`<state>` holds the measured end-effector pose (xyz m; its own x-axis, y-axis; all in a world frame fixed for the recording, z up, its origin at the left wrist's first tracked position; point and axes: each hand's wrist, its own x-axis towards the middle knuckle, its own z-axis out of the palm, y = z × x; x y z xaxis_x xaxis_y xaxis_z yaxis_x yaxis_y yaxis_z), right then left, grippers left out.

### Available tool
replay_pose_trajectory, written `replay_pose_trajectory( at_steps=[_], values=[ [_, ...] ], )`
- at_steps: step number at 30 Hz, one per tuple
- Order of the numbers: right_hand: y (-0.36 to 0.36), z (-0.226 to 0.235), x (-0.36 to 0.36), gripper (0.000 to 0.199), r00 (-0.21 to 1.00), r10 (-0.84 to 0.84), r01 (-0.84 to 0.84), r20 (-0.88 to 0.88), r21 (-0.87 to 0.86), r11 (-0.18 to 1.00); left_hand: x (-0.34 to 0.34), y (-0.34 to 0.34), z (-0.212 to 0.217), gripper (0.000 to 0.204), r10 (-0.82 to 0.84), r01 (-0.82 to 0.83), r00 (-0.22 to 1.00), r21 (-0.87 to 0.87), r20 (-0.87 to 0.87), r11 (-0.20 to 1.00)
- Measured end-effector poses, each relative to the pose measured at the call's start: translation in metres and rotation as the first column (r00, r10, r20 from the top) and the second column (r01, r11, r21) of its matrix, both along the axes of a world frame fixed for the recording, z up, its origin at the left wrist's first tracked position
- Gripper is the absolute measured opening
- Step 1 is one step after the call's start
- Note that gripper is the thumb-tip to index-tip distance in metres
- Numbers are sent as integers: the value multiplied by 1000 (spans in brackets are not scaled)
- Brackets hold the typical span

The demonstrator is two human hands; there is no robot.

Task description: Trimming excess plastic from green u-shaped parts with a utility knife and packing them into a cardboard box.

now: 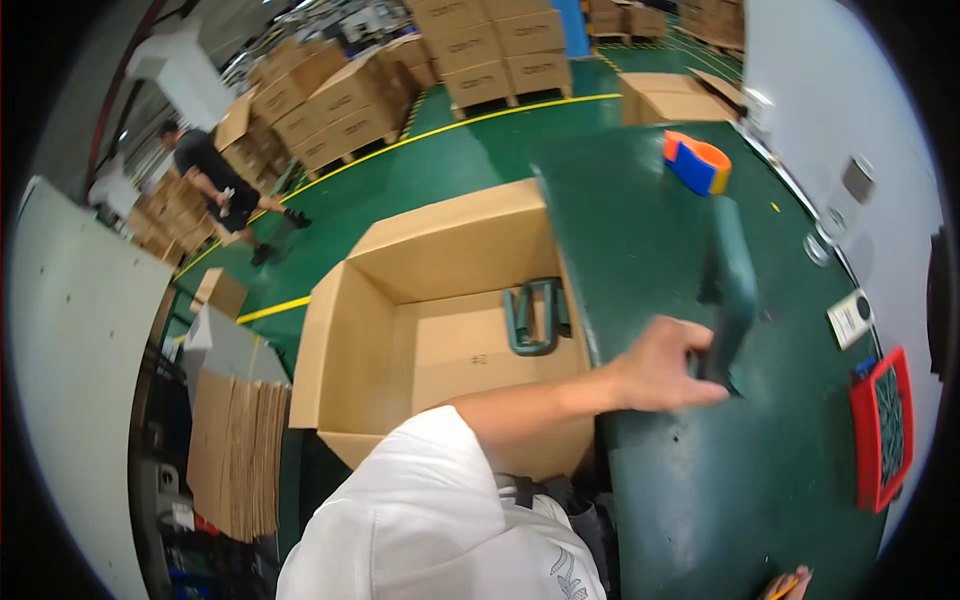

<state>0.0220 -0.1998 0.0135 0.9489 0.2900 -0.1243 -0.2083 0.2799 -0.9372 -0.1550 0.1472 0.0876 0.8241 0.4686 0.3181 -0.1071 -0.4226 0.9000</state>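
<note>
Green tabletop (640, 230) mostly free; tape dispenser (697, 162) at far end, red tray (862, 430) at right edge.

A dark green surface (640, 230) carries a teal-green handle-shaped part (735, 280), held by the left hand (665, 368) below a white sleeve (420, 520) with a grey leaf pattern. Near the far edge sits an orange-and-blue tape dispenser (697, 162). At the right edge lies a red-framed tray (880, 428) with a dark green mesh pattern, beside a white card (851, 318) with a black mark. A plain brown cardboard box (440, 310) holds a teal-green U-shaped part (535, 316). The green floor (440, 165) bears yellow lines, with brown stacked cartons (500, 50) beyond.
</note>
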Motion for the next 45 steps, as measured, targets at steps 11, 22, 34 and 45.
replay_pose_trajectory(
  at_steps=[11,22,34,45],
  values=[
    [-30,10,-21,24,980,-111,139,162,-168,976,-208,138,-117,25,726,-847,456,-1,-515,532],
    [-36,21,-34,27,950,-268,299,157,-225,927,-244,178,-254,19,463,-772,99,226,-881,594],
    [-32,8,-25,25,957,-243,270,159,-182,946,-191,203,-275,42,559,-837,242,121,-793,534],
    [-35,-6,-22,27,966,-22,80,259,-216,973,-202,179,-238,26,924,-828,147,468,-352,310]
  ],
)
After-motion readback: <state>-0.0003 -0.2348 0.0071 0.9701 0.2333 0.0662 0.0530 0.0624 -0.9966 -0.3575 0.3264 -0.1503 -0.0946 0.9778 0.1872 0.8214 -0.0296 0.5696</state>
